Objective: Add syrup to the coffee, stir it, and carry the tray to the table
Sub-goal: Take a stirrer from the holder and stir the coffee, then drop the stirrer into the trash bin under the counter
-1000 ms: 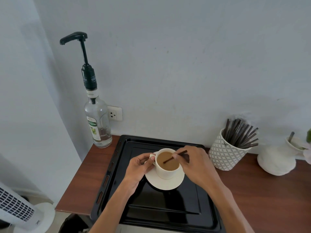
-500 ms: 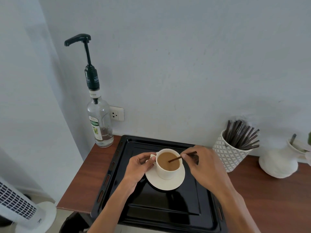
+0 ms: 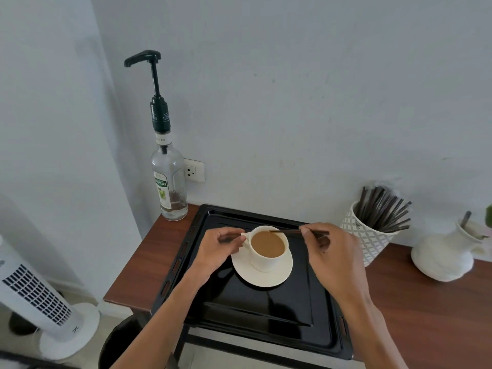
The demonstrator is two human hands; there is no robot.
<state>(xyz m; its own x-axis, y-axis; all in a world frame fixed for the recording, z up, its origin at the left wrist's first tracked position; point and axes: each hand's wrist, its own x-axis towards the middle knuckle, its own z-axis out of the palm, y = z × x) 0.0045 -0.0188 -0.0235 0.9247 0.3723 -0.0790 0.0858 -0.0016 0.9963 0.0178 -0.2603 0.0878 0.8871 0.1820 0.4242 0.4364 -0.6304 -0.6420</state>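
Stirrer lifted out of coffee since half second ago; then tip dipped in, now thin dark stick lies level across cup far rim. Right hand grip pinched on stirrer, just right of cup. Left hand grip closed on cup handle, left of cup. Cup white, glazed, round, full of light-brown coffee, on round white saucer. Saucer on glossy black metal tray on brown wood worktop. Clear glass syrup bottle with pump stands far-left of cup, off tray.

Under both hands lies a glossy black metal tray on a smooth brown wood top. The cup and saucer between the hands look like smooth, matt cream ceramic.
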